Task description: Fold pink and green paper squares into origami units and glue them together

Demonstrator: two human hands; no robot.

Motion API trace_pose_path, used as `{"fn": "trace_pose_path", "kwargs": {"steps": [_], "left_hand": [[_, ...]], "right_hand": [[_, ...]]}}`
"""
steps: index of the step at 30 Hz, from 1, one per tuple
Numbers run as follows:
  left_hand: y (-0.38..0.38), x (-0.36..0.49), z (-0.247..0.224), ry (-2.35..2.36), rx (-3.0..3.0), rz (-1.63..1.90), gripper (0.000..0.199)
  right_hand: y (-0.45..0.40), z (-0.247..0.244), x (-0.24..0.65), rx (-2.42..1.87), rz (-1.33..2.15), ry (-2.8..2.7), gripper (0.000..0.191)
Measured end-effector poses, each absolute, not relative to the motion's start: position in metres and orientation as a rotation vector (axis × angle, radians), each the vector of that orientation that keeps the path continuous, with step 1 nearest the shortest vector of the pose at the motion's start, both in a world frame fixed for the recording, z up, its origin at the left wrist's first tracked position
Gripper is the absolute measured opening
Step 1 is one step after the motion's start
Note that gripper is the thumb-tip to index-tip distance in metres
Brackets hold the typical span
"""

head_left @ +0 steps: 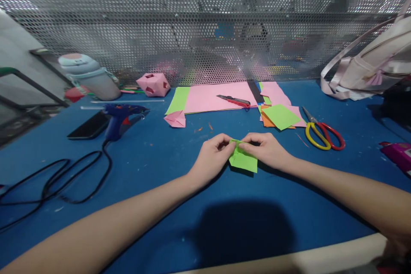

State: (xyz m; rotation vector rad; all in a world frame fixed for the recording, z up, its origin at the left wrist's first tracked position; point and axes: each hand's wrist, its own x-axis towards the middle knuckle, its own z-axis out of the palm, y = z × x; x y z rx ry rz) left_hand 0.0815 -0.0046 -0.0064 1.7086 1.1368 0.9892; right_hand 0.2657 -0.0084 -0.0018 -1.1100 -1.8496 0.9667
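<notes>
Both hands pinch a small green paper [244, 161] just above the blue table, near the middle of the view. My left hand [212, 156] grips its upper left edge between thumb and fingers. My right hand [265, 149] holds the top edge, its thumb pressed on the paper. Creases show near the thumbs, and the lower part of the sheet hangs flat. A folded pink paper piece [176, 119] lies beyond my left hand. Green and orange squares [281, 116] are stacked beyond my right hand.
Scissors [324, 136] lie at the right. A cutter [233, 101] rests on pink sheets [202, 96]. At the left are a blue glue gun [116, 123] with its cable, a phone [90, 126], a bottle [90, 78] and a pink paper ball [154, 84]. A bag [369, 66] stands back right.
</notes>
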Motion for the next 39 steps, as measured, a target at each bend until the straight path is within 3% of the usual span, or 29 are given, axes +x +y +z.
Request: {"fn": "trace_pose_path", "kwargs": {"steps": [8, 39], "left_hand": [[-0.0047, 0.0821, -0.0053, 1.168, 1.666, 1.045, 0.02], [-0.0061, 0.0831, -0.0009, 1.11, 1.677, 1.008, 0.024]], "right_hand": [[-0.0064, 0.0016, 0.2691, -1.037, 0.891, -1.983, 0.041], [-0.0086, -0.0058, 0.2647, -0.982, 0.696, -2.031, 0.03]]}}
